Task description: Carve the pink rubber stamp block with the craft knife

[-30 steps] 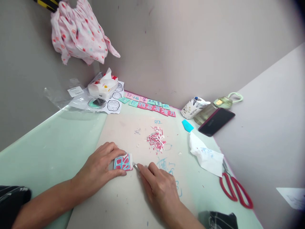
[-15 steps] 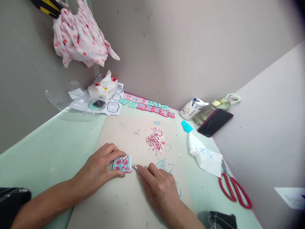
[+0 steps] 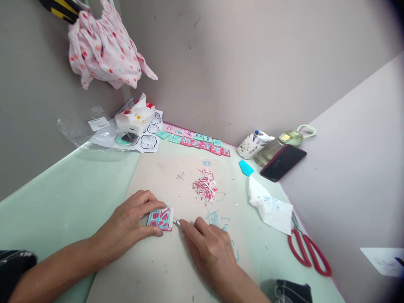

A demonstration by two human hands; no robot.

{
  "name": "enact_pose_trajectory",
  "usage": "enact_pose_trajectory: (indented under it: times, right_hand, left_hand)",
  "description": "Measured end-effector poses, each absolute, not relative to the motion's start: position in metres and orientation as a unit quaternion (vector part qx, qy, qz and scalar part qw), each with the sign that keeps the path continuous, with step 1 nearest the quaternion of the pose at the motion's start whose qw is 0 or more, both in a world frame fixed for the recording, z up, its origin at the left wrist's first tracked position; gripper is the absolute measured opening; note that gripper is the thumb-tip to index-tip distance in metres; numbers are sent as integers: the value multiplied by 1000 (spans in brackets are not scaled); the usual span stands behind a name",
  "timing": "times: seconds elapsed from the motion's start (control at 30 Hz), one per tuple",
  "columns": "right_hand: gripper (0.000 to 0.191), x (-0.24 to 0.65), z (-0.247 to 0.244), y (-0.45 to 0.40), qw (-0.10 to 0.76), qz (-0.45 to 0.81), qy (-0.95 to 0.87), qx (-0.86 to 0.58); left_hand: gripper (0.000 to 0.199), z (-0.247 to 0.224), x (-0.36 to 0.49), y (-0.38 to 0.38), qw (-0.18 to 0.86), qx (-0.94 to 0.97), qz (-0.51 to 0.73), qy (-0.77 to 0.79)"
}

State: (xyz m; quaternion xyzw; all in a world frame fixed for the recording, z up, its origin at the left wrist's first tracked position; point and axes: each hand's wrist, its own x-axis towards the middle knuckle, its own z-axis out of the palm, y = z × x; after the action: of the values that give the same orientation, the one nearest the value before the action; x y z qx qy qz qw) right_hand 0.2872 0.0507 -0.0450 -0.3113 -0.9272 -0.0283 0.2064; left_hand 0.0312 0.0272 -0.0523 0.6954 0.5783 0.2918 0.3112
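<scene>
My left hand (image 3: 132, 216) grips a small red and white block (image 3: 160, 219) with blue lines, thumb on its near side and fingers on its far side. The block lies on the beige board (image 3: 151, 261). From the right, my right hand (image 3: 210, 244) is closed round a thin carving tool (image 3: 177, 223), whose tip is at the block's right edge. Beyond the hands lies a pile of red and white shavings (image 3: 205, 187). Rows of carved pink and green blocks (image 3: 192, 142) with characters stand along the wall.
A tissue pack (image 3: 135, 120) and printed paper are at the back left. To the right are a cup (image 3: 253, 144), a bottle (image 3: 292, 135), a phone (image 3: 283, 163), a blue piece (image 3: 245, 168), a crumpled tissue (image 3: 273, 210) and red scissors (image 3: 307, 252). A pink cloth bag (image 3: 105, 50) hangs above.
The whole view has shifted slightly, so things appear a little further left. Both hands keep their holds on the block and the tool, with hardly any movement.
</scene>
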Motion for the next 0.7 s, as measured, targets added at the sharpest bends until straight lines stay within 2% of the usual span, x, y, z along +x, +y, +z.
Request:
enact_pose_trajectory:
  times: [0.7]
  right_hand:
    - [33,286,-44,53,202,-23,-925,-320]
  left_hand:
    - [33,-54,33,28,298,702,293,577]
